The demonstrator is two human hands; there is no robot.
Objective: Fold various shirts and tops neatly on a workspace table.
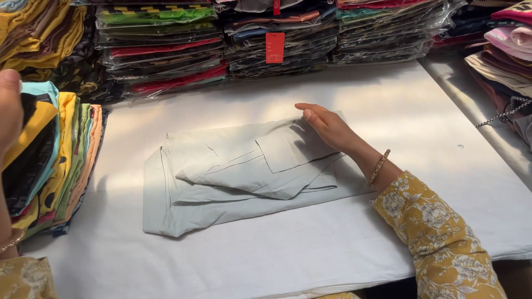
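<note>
The pale grey folded garment (233,177) lies mid-table, long axis running roughly 9 to 3 o'clock. The right hand (327,127) rests flat and open on its 2 o'clock corner, way nearer. The left hand (8,111) sits off at 9 o'clock by the stack of folded clothes (61,160); can't tell its grip.

Yellow floral sleeves (438,243), gold bangle (379,166)

Left hand (8,113) cut off at frame edge

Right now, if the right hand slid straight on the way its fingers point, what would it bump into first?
The right hand points up-left along the folded pale grey garment. Past its edge lies bare white table, then probably the plastic-wrapped clothes stacks, though depth is unclear.
</note>
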